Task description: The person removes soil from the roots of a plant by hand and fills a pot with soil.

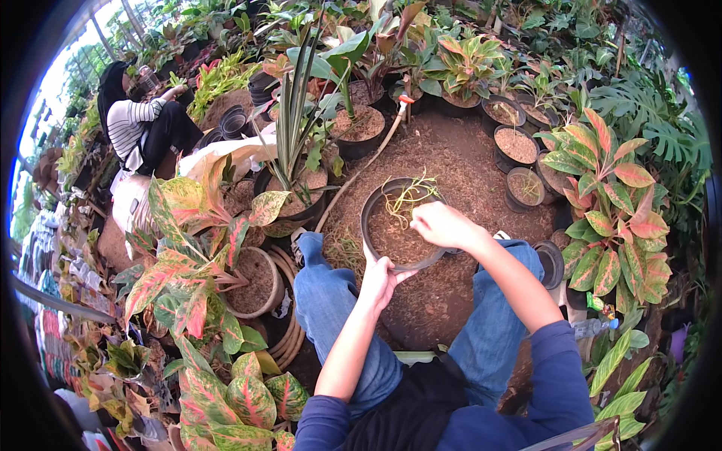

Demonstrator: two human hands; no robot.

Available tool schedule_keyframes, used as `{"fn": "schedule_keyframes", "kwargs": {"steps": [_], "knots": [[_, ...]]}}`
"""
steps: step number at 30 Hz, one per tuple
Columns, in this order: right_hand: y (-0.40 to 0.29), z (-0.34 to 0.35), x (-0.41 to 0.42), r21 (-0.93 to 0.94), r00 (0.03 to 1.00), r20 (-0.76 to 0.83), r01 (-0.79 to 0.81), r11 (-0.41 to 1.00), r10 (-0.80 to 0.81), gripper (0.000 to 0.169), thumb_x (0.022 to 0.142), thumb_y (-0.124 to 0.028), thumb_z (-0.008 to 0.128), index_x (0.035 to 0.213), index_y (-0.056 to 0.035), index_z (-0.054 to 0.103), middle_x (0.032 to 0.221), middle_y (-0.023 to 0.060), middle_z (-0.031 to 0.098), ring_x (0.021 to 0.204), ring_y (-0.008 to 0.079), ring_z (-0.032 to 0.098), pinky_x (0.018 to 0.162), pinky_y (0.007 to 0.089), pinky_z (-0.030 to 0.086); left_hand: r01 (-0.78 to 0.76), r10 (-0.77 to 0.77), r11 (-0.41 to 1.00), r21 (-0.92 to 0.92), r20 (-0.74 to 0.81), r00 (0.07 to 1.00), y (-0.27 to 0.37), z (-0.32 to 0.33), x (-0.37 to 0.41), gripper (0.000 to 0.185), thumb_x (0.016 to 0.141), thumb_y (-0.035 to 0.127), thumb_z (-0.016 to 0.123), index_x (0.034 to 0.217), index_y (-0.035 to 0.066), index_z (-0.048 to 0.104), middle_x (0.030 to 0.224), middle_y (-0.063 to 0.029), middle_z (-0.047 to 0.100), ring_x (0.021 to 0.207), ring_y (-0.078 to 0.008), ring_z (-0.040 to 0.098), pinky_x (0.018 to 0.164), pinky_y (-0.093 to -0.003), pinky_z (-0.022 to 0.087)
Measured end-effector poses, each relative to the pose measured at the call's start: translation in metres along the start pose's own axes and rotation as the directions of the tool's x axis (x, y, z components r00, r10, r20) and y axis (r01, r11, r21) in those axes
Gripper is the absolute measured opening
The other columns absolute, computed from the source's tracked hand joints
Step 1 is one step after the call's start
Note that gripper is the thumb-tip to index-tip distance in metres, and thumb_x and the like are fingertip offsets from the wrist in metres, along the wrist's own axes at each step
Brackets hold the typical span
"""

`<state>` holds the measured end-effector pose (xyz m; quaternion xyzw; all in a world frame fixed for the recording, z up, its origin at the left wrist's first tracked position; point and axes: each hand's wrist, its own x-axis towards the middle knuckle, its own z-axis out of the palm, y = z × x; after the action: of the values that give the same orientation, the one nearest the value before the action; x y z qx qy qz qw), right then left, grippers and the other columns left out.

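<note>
A round black plastic pot [368,225] filled with brown growing medium [395,242] is held between my knees. My left hand [382,277] grips its near left rim, thumb on the edge and fingers underneath. Thin yellow-green plant stems [401,204] lie tangled on the medium, some reaching past the far rim. Over the right half of the pot is my right hand [437,224], its fingers bunched down close to the stems and medium. Whatever is between those fingertips is hidden.
A hose [361,173] with an orange-red tip runs along the ground at left. Potted aglaonemas [617,211] and small pots [524,189] line the right. A potted sansevieria [293,191] stands left. A plastic bottle [592,328] lies right. Another person [132,124] sits far left.
</note>
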<state>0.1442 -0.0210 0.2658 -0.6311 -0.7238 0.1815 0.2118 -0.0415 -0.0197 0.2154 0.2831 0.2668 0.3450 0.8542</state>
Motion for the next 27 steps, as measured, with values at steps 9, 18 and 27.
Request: {"fn": "schedule_keyframes", "kwargs": {"steps": [9, 18, 27], "knots": [[0.008, 0.016, 0.013, -0.203, 0.945, 0.303, -0.064, 0.977, 0.125, 0.019, 0.073, -0.013, 0.05, 0.076, 0.002, 0.061, 0.077, 0.0216, 0.06, 0.076, 0.0346, 0.06, 0.07, 0.0415, 0.047, 0.021, -0.02, 0.999, -0.033, 0.023, 1.0, 0.001, 0.003, 0.0, 0.074, 0.07, -0.007, 0.029, 0.134, 0.018, 0.001, 0.129, -0.0217, 0.026, 0.108, -0.0428, 0.045, 0.08, -0.0522, 0.05], [-0.021, 0.011, 0.006, -0.091, 0.968, 0.236, -0.067, 0.994, 0.086, 0.019, 0.069, -0.014, 0.051, 0.075, 0.0004, 0.062, 0.076, 0.0211, 0.061, 0.072, 0.0347, 0.061, 0.066, 0.042, 0.048, 0.026, -0.024, 0.997, -0.076, 0.036, 0.999, -0.002, -0.003, 0.003, 0.068, 0.071, -0.006, 0.03, 0.131, 0.012, 0.004, 0.127, -0.022, 0.027, 0.105, -0.0422, 0.047, 0.08, -0.0529, 0.049], [-0.024, 0.049, 0.027, 0.137, 0.975, 0.186, -0.147, 0.98, 0.12, 0.019, 0.068, -0.012, 0.05, 0.073, 0.0048, 0.058, 0.067, 0.0229, 0.058, 0.065, 0.0331, 0.06, 0.061, 0.0402, 0.046, 0.066, -0.061, 0.992, -0.106, 0.053, 0.997, -0.001, 0.003, 0.0, 0.073, 0.071, -0.007, 0.029, 0.134, 0.017, 0.0, 0.128, -0.0212, 0.023, 0.108, -0.0396, 0.044, 0.082, -0.0529, 0.048]]}}
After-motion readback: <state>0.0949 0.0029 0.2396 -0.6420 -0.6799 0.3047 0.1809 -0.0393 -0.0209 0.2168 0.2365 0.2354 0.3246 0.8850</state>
